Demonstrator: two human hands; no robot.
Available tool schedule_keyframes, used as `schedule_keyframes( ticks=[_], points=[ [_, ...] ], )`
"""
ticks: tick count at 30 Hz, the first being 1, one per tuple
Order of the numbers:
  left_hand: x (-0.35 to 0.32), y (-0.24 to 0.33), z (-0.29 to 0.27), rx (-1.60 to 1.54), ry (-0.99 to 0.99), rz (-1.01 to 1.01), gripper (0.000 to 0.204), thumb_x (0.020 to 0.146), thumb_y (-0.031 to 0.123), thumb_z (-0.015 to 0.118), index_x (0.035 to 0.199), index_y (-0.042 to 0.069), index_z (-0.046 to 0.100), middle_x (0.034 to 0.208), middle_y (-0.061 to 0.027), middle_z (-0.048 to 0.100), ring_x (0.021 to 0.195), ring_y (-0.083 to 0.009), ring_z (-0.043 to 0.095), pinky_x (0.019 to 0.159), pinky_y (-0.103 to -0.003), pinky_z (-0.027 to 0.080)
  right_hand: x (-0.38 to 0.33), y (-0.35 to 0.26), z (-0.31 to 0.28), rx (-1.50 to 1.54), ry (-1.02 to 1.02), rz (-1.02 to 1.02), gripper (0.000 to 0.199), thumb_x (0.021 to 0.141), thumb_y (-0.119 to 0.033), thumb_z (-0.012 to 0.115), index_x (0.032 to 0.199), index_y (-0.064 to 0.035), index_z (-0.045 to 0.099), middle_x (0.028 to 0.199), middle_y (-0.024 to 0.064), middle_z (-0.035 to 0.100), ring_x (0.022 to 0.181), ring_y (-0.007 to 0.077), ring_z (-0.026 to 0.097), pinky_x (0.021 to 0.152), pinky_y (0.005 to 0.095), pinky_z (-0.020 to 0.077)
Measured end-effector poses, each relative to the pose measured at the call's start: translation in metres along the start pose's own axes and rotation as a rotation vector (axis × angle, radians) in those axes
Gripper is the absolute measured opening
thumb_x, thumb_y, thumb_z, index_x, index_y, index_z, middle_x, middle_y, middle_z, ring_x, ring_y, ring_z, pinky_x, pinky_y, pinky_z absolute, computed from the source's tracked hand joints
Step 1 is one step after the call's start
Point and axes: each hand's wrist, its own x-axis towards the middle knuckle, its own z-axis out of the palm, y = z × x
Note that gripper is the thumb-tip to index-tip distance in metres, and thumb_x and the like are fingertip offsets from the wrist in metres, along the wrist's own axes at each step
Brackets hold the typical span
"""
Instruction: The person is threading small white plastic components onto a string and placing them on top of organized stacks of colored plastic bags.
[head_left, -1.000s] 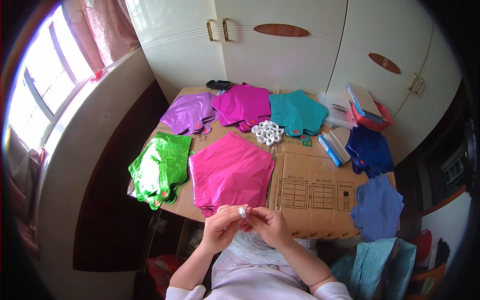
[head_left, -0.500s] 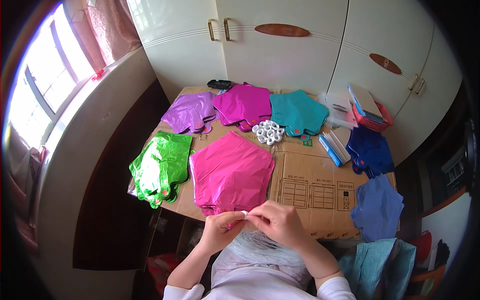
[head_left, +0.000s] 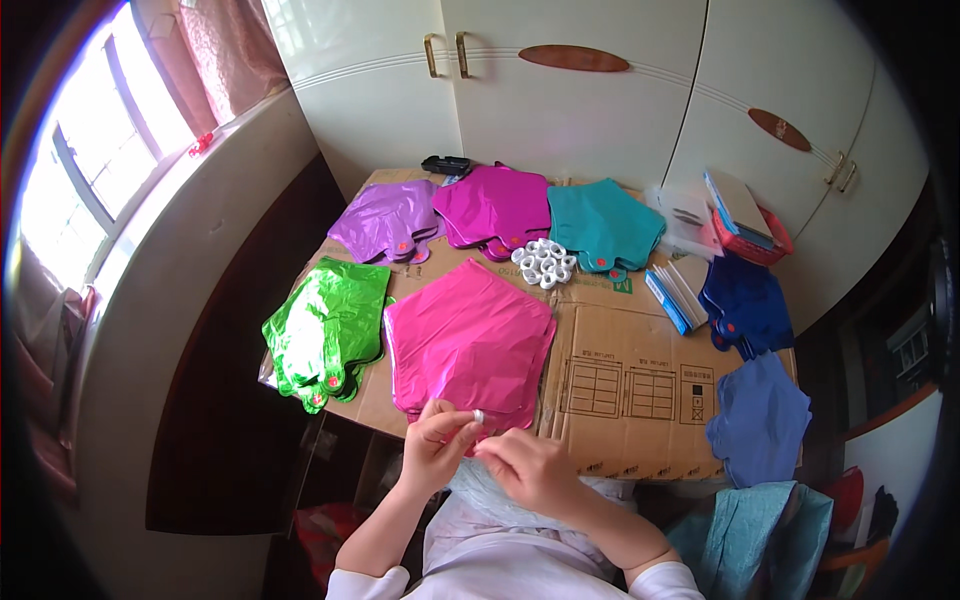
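Observation:
Near the table's front edge, my left hand [head_left: 437, 445] pinches a small white ring-like roll [head_left: 479, 416] between thumb and fingers. Just right of it, my right hand [head_left: 537, 467] is closed, thumb against fingertips; whatever it pinches is too small to make out, perhaps a thin strand off the roll. Beyond both hands lies a stack of flat pink foil sheets [head_left: 470, 335], apparently uninflated balloons, its near edge partly hidden by my fingers. A cluster of similar white rolls [head_left: 544, 263] sits behind that stack.
Around the cardboard-covered table [head_left: 600, 435] lie foil stacks: green [head_left: 325, 330], lilac [head_left: 385, 220], magenta [head_left: 493, 207], teal [head_left: 605, 225], dark blue [head_left: 745, 300] and grey-blue [head_left: 760, 415]. A red basket [head_left: 755, 247] and blue-and-white boxes [head_left: 672, 300] stand right; white cabinets [head_left: 570, 110] rise behind.
My hands have come slightly apart: the left has risen a little with the white roll, while the right has dropped lower, away from it. The view has shifted slightly.

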Motion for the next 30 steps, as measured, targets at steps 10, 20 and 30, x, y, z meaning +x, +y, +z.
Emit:
schedule_keyframes(
  ticks=[10,20,30],
  points=[
    [0.011,0.027,-0.013,0.176,0.048,0.248,0.019,0.079,0.004,0.061,0.097,-0.002,0.065,0.077,-0.003,0.059,0.075,-0.0147,0.045,0.071,-0.028,0.037,0.001,0.016,0.004,0.453,-0.204,0.251,0.011,0.084,-0.011,0.059,0.088,-0.0007,0.06,0.075,0.0134,0.061,0.067,0.0217,0.061,0.06,0.0305,0.0465],
    [0.002,0.041,-0.021,0.109,-0.168,0.243,0.024,0.075,0.013,0.066,0.095,0.0,0.063,0.078,-0.0094,0.064,0.087,-0.0225,0.052,0.073,-0.035,0.039,0.005,0.021,0.018,0.444,-0.242,0.128,0.008,0.082,-0.011,0.059,0.085,-0.0034,0.059,0.075,0.0114,0.06,0.071,0.0287,0.06,0.064,0.0367,0.0461],
    [-0.056,0.02,-0.099,-0.635,-0.012,-0.181,0.021,0.088,0.018,0.053,0.074,0.002,0.054,0.069,-0.0081,0.055,0.07,-0.0201,0.055,0.053,-0.028,0.043,-0.075,0.038,0.063,0.167,-0.252,0.219,0.013,0.081,-0.013,0.06,0.091,-0.0047,0.062,0.085,0.0123,0.063,0.078,0.0296,0.061,0.068,0.0365,0.0488]
  ],
)
